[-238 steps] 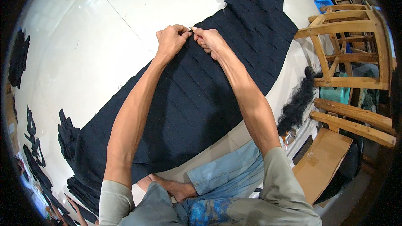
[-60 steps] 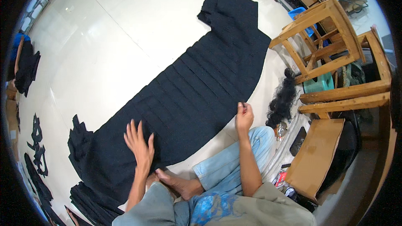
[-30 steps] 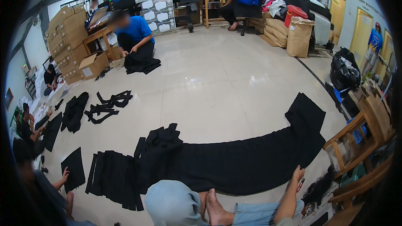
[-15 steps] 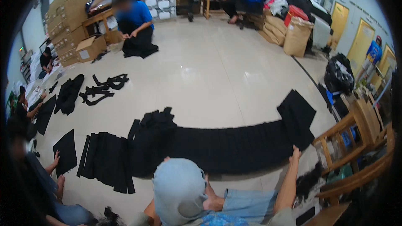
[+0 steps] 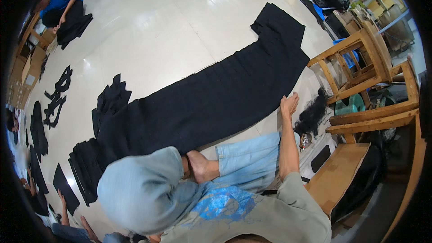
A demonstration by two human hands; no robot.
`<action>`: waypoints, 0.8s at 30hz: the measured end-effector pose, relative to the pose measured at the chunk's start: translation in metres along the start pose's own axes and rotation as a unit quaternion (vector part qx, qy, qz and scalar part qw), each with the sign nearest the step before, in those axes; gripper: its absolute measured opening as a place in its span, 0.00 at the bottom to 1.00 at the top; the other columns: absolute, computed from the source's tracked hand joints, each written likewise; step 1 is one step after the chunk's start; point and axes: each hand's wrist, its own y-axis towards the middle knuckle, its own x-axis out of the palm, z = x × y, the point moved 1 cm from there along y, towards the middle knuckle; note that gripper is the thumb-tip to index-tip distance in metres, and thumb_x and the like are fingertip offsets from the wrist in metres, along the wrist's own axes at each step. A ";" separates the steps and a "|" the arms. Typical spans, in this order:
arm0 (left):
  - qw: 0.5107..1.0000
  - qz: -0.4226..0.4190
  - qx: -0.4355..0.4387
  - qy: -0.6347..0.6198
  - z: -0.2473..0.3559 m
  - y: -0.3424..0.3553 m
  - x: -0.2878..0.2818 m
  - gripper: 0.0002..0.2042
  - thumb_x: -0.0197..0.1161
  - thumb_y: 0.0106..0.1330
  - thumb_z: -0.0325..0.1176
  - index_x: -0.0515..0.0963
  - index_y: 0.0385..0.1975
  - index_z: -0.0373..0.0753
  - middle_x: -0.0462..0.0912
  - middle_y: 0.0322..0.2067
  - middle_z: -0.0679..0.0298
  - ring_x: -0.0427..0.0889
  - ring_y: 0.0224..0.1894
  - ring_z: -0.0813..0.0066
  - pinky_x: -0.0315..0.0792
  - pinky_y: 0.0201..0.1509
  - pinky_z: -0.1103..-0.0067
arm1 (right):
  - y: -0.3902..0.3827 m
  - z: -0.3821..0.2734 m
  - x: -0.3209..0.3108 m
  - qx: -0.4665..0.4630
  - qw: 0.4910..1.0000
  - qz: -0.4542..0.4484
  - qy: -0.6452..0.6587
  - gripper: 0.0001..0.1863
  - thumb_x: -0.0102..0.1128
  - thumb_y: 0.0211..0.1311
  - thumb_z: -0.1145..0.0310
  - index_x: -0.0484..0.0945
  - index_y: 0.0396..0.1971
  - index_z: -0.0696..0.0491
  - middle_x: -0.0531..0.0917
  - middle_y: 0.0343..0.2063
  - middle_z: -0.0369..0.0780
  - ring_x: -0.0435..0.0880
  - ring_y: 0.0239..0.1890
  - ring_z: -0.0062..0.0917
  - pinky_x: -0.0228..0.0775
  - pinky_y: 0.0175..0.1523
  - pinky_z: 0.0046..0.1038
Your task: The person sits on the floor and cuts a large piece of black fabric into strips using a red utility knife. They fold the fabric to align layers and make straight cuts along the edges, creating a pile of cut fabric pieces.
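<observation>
A long spread of overlapping black fabric pieces (image 5: 193,103) lies on the pale tiled floor in front of my bent legs. Its far right end turns outward in a wide flap (image 5: 283,27). At the near edge of this spread is my right hand (image 5: 289,103), with its fingers loosely apart and nothing seen in them. My raised left knee, in light blue denim (image 5: 139,189), covers the near left part of the fabric. My left hand is hidden behind that knee. More stacked black pieces (image 5: 83,166) lie beyond the knee at the left.
Wooden chair frames (image 5: 355,63) stand close on my right, with a clump of black threads (image 5: 312,112) and a flat cardboard piece (image 5: 339,175) below. Black straps (image 5: 57,96) lie at the left. A co-worker in blue (image 5: 63,4) handles dark cloth; another person's hand (image 5: 63,200) touches black cloth.
The view has swung toward the right and tilted. My right hand has drawn back from the fabric's right end toward me. My left fingers, partly seen beside the knee before, are now hidden.
</observation>
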 end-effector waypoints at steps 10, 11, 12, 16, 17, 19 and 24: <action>0.930 0.042 0.359 0.072 0.238 0.207 0.067 0.20 0.59 0.68 0.32 0.69 0.57 0.31 0.70 0.59 0.47 0.67 0.63 0.49 0.59 0.68 0.62 | 0.113 -0.178 0.112 -0.513 0.854 -0.091 0.011 0.24 0.54 0.58 0.78 0.72 0.57 0.56 0.72 0.61 0.45 0.64 0.68 0.40 0.53 0.71 0.44; 0.925 0.032 0.365 0.103 0.253 0.225 0.082 0.23 0.60 0.68 0.36 0.67 0.59 0.32 0.69 0.59 0.46 0.65 0.64 0.51 0.57 0.69 0.61 | 0.130 -0.189 0.125 -0.535 0.836 -0.095 -0.069 0.26 0.56 0.56 0.78 0.72 0.58 0.55 0.72 0.62 0.44 0.62 0.69 0.39 0.51 0.72 0.46; 0.922 0.022 0.367 0.122 0.262 0.239 0.095 0.24 0.61 0.67 0.37 0.68 0.59 0.32 0.70 0.57 0.47 0.66 0.63 0.52 0.58 0.68 0.62 | 0.147 -0.197 0.134 -0.556 0.818 -0.109 -0.101 0.26 0.58 0.55 0.78 0.72 0.58 0.54 0.72 0.61 0.44 0.62 0.69 0.38 0.50 0.72 0.46; 0.923 0.000 0.345 0.170 0.271 0.267 0.121 0.19 0.67 0.62 0.39 0.73 0.47 0.34 0.76 0.43 0.55 0.73 0.47 0.58 0.65 0.54 0.65 | 0.193 -0.217 0.144 -0.596 0.748 -0.153 -0.249 0.25 0.63 0.50 0.74 0.75 0.53 0.50 0.76 0.56 0.41 0.67 0.65 0.36 0.48 0.73 0.48; 0.934 -0.021 0.326 0.147 0.269 0.270 0.121 0.17 0.68 0.61 0.38 0.74 0.44 0.35 0.76 0.40 0.56 0.74 0.44 0.58 0.65 0.50 0.66 | 0.200 -0.219 0.141 -0.598 0.743 -0.151 -0.261 0.22 0.64 0.50 0.71 0.76 0.48 0.50 0.78 0.50 0.41 0.71 0.60 0.35 0.53 0.70 0.48; 0.933 -0.021 0.350 0.086 0.266 0.273 0.118 0.12 0.69 0.60 0.33 0.74 0.34 0.35 0.76 0.32 0.58 0.74 0.35 0.61 0.64 0.42 0.69 | 0.210 -0.218 0.126 -0.602 0.740 -0.185 -0.237 0.18 0.62 0.50 0.69 0.77 0.44 0.51 0.77 0.45 0.41 0.73 0.54 0.35 0.61 0.61 0.43; 0.887 0.000 0.462 0.022 0.251 0.264 0.104 0.08 0.67 0.59 0.24 0.73 0.32 0.35 0.77 0.30 0.58 0.74 0.31 0.60 0.66 0.37 0.71 | 0.217 -0.204 0.086 -0.575 0.769 -0.231 -0.158 0.15 0.60 0.49 0.69 0.75 0.39 0.51 0.77 0.35 0.40 0.75 0.46 0.35 0.63 0.51 0.38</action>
